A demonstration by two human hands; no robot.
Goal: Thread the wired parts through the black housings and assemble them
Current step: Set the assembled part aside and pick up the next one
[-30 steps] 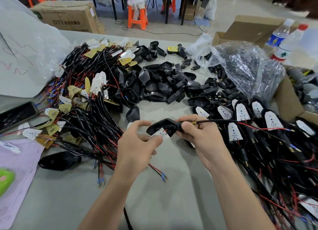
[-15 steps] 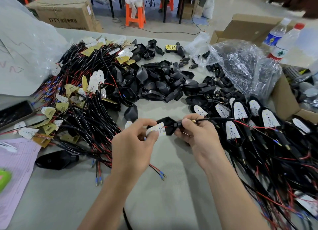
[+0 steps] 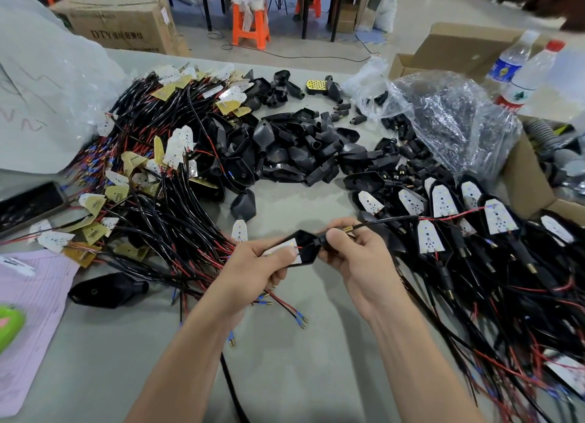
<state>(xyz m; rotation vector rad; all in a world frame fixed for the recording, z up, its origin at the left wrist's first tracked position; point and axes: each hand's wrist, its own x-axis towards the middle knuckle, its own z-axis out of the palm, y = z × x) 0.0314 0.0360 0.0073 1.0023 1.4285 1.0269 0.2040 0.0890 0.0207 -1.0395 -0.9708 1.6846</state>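
In the head view, a black housing [image 3: 306, 248] is held above the table [image 3: 285, 368], just in front of the person, between both hands. The left hand [image 3: 262, 266] is closed in a pinch on the white board [image 3: 285, 248] of the wired part, which lies at the housing's wide open mouth; how deeply it is seated cannot be told. The right hand [image 3: 357, 261] is curled round the housing's narrow neck, where a brass fitting [image 3: 347, 230] and the black cable [image 3: 392, 220] emerge and run off to the right over the finished assemblies [image 3: 443, 207]. Unthreaded wired parts [image 3: 152, 201] are heaped at the left, and empty housings [image 3: 294, 156] are piled beyond the hands.

The housing is judged to be light, rigid moulded plastic, smooth enough to slip, so a grip round the neck is favoured. The board is judged thin, stiff and breakable, with fine red leads soldered on; it should be taken by its edges and pressed in evenly, not bent. The cable is judged limp and should be drawn by its sheath, never by the thin wires
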